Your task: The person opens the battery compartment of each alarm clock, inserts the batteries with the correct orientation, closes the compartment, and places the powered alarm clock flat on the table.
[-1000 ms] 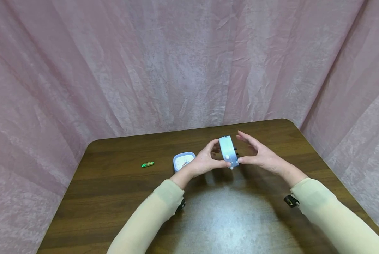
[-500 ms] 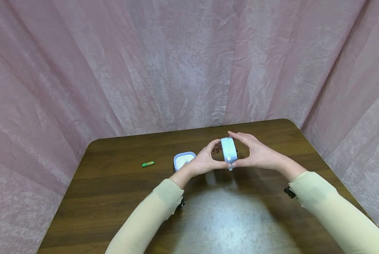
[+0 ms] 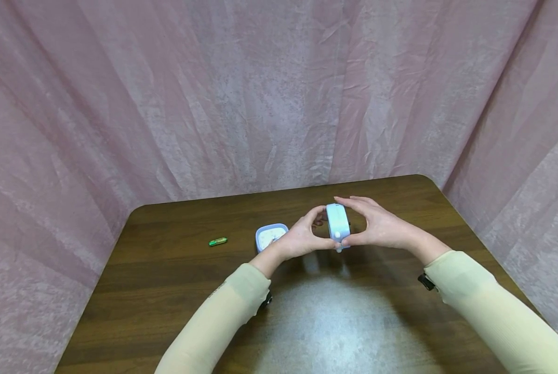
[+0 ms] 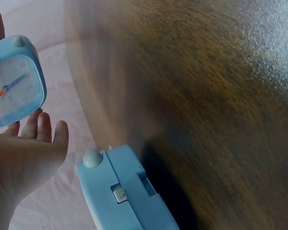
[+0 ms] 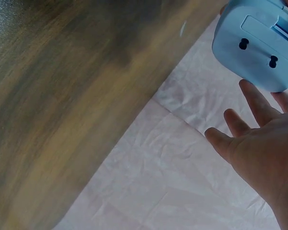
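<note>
Between both hands a light blue alarm clock (image 3: 338,222) is held up above the table, its side edge towards the head camera. My left hand (image 3: 303,236) pinches it from the left, and the right hand (image 3: 381,224) grips it from the other side, thumb at the lower edge and fingertips at the upper. The left wrist view shows its dial (image 4: 15,93) with an orange hand. Two black knobs and a battery cover (image 5: 269,36) are on its back in the right wrist view. A second light blue clock (image 3: 266,238) lies face up, partly behind the left hand.
A green battery (image 3: 218,241) lies on the brown wooden table (image 3: 167,291), left of the second clock. Pink curtains (image 3: 269,104) hang behind the table and at its sides. Each wrist carries a small black device.
My right hand has moved left, its fingers closing onto the alarm clock's upper edge. The clock has turned slightly, so its back knobs are mostly hidden from the head view.
</note>
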{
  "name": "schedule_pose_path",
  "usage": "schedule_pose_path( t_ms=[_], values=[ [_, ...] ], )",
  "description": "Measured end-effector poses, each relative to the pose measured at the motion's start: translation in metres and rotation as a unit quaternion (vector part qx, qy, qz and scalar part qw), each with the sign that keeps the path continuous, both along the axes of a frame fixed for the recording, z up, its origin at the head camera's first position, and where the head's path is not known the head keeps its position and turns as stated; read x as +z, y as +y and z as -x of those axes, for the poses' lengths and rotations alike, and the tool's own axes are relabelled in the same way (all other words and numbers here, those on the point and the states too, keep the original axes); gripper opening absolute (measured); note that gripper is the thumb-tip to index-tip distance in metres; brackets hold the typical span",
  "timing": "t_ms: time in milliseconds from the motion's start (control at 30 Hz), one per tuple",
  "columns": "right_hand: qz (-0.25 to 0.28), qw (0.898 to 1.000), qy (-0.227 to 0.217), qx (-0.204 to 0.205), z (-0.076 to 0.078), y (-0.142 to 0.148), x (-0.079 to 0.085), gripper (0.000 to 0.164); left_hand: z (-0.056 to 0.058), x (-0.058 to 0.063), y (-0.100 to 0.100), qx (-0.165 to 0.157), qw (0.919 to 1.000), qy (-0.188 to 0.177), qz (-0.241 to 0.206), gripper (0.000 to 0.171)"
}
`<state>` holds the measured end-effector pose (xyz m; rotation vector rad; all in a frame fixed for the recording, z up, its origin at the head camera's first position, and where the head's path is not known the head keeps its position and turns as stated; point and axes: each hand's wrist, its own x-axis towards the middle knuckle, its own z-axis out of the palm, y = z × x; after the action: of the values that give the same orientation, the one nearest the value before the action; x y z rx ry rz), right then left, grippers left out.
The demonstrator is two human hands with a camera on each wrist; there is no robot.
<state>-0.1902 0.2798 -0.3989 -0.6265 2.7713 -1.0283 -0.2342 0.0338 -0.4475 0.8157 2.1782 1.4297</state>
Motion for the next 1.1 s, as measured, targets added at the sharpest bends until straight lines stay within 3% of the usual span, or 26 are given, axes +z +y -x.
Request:
schedule_pose_path(
  t_ms=[500,700,1100],
  values=[
    [0.02,1.0,0.003,-0.012,0.0,0.003,-0.004,0.096,-0.002,0.003,0.0,-0.022,0.9997,-0.005,0.005,0.112],
    [0.056,0.998,0.01,-0.03,-0.001,0.007,-0.007,0.092,-0.003,0.003,-0.003,-0.021,0.9996,0.004,0.016,0.12],
    [0.159,0.985,-0.01,-0.062,-0.003,0.013,-0.014,0.087,-0.007,0.0,0.0,0.007,0.9989,-0.039,-0.025,0.112]
  ],
)
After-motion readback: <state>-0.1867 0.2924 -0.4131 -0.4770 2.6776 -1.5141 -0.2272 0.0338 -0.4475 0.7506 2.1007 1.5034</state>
